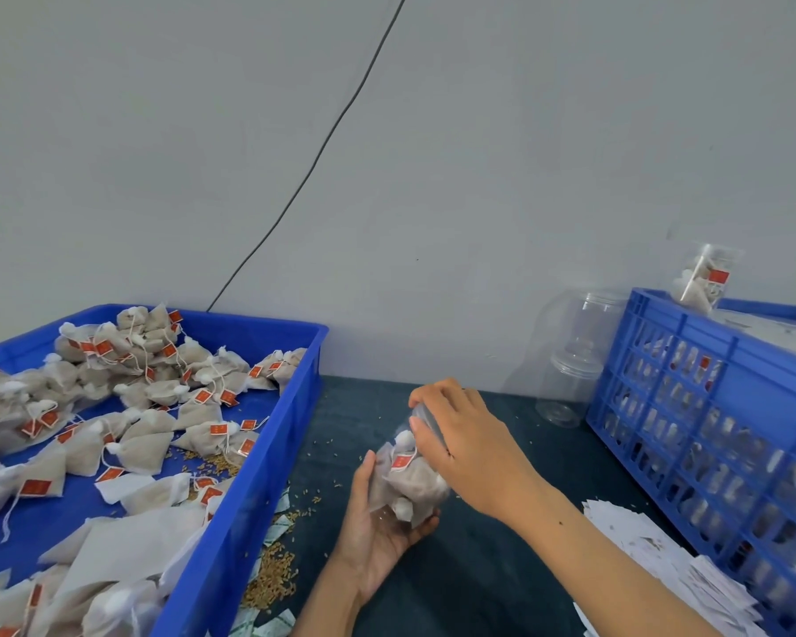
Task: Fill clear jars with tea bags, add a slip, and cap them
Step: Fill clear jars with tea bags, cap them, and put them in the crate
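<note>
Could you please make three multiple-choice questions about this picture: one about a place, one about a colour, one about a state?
1. Where do the loose tea bags lie?
A. in the tray on the left
B. on the paper slips
C. inside the empty jars

2. What colour is the crate on the right?
A. green
B. blue
C. red

3. What is the state of the jar held by the hands?
A. empty
B. lying on the table
C. filled with tea bags

Answers:
1 A, the bags are piled in the tray.
2 B, its grid wall is blue.
3 C, the left hand holds the jar from below while the right hand covers its top, and bags show through the clear wall.
</note>
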